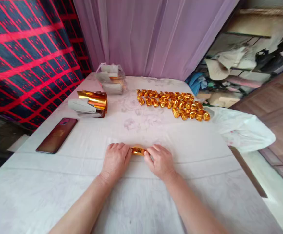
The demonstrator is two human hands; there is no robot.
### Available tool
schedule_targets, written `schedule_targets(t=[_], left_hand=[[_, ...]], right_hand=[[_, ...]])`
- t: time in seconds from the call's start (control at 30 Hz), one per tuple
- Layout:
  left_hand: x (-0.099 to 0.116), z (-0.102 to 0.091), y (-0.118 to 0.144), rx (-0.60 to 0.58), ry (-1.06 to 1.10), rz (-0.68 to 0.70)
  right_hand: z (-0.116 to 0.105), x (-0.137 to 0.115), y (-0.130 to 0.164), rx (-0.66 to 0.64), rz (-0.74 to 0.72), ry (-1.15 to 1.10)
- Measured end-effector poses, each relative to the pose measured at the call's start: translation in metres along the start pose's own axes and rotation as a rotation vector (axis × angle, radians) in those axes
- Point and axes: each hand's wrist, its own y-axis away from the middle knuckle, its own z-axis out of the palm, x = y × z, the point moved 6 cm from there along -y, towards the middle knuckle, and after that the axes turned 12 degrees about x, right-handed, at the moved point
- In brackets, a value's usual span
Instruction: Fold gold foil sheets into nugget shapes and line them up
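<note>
Between my two hands lies a small piece of folded gold foil paper (138, 150), low on the white tablecloth. My left hand (116, 159) pinches its left end, thumb and fingers pressed together. Its right end is held by my right hand (160, 161) in a similar pinch, with the thumb bent. The fingertips cover both ends of the foil. Beyond the hands, to the right, several finished-looking gold foil ingot shapes (170, 102) stand in rows. A stack of gold and grey foil sheets (90, 104) lies curled at the left.
A phone (57, 135) lies face down near the table's left edge. Behind the sheets stands a clear plastic bag (111, 78) of more paper. A purple curtain (141, 39) hangs at the back, and a cluttered shelf (243, 65) is at the right.
</note>
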Motion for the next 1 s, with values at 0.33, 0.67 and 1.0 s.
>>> schedule_targets(t=[0.33, 0.67, 1.0], left_hand=[[0.005, 0.001, 0.002, 0.054, -0.01, 0.053], [0.007, 0.001, 0.002, 0.07, -0.027, 0.064], [-0.01, 0.002, 0.0, 0.035, 0.069, -0.05]], right_hand=[[-0.001, 0.004, 0.001, 0.019, 0.006, -0.013], [-0.003, 0.006, 0.001, 0.068, 0.052, 0.037], [-0.007, 0.013, 0.0, 0.035, 0.09, -0.101]])
